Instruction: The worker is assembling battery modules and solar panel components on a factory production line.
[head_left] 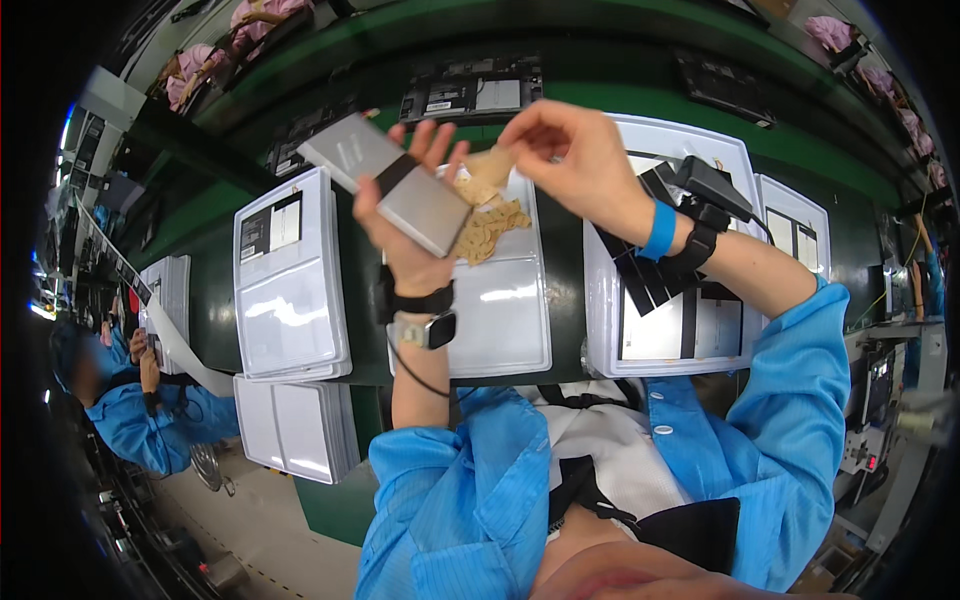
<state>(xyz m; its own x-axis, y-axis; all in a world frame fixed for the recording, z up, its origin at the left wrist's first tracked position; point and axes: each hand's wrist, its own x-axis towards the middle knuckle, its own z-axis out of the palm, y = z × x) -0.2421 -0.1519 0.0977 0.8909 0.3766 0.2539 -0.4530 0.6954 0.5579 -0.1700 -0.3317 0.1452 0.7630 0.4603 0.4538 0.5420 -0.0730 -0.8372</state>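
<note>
My left hand (410,262) holds a flat silver battery pack (425,212) with a black band across its middle, tilted above a white tray (515,335). Its fingers stretch up behind the pack, the thumb along the near side. To the right, my right hand (590,165) is closed in a pinch on a thin tan paper piece (490,165), slightly blurred. Below it, a heap of crumpled tan paper pieces (490,238) lies in that tray, partly hidden by the pack.
Stacked white trays (290,345) stand at left. The right tray stack (610,340) holds silver packs and black strips (640,285), with a black box-shaped device (712,185) above. Open laptop bases (470,92) line the back. A co-worker in blue (150,420) sits far left.
</note>
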